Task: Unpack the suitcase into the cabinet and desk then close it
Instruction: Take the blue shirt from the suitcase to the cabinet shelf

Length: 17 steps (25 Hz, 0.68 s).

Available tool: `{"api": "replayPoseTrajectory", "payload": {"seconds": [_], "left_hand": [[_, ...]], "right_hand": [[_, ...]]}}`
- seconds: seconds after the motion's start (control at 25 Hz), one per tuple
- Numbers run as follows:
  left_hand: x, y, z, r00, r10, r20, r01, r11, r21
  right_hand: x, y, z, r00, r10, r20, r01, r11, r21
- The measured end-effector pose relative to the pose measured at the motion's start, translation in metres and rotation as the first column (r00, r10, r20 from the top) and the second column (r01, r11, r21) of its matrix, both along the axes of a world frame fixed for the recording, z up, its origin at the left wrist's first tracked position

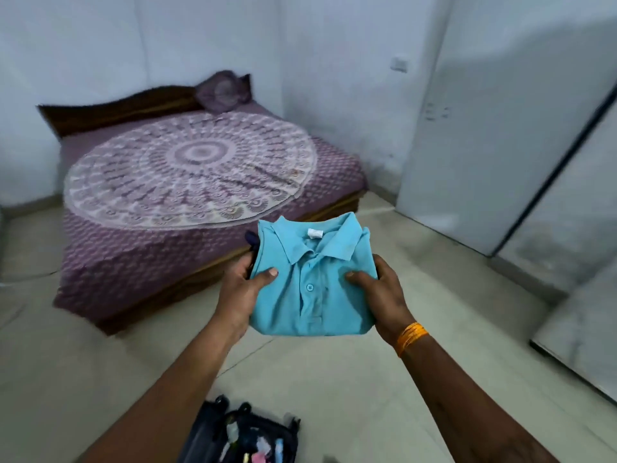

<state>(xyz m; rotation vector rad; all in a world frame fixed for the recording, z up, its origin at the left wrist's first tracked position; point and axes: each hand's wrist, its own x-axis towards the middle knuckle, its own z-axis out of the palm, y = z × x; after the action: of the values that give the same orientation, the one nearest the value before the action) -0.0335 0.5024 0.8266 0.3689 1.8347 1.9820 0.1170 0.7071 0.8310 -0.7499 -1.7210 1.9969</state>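
Suitcase (240, 436): one dark soft case, open at 6 o'clock, small items inside.
Hands: left hand (242, 292) and right hand (384, 295), two, thumbs and fingers clamped on shirt edges.
Shirt (310, 282): one folded turquoise knit polo, centre, dark cloth beneath.
Bed (200, 182): one, 11 o'clock, purple mandala spread.
Cabinet (500, 128): pale doors, 2 o'clock.

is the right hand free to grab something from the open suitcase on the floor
Probably not yet: the right hand and left hand both grip the folded blue polo shirt, well above the suitcase.
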Motion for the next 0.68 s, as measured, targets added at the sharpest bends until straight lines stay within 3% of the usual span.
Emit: {"api": "replayPoseTrajectory", "payload": {"seconds": [0.16,0.36,0.68], "left_hand": [[0.059,0.105,0.018,0.965,-0.262,-0.021,0.263,0.963,0.059],[0.171,0.244,0.04,0.854,-0.519,-0.038,0.519,0.847,0.118],[0.379,0.447,0.065,0.656,-0.75,-0.089,0.752,0.638,0.163]], "right_hand": [[0.105,0.06,0.022,0.96,-0.277,-0.026,0.278,0.961,0.01],[0.254,0.135,0.046,0.812,-0.579,-0.074,0.583,0.811,0.049],[0.472,0.27,0.071,0.582,-0.803,-0.133,0.813,0.569,0.122]]}}
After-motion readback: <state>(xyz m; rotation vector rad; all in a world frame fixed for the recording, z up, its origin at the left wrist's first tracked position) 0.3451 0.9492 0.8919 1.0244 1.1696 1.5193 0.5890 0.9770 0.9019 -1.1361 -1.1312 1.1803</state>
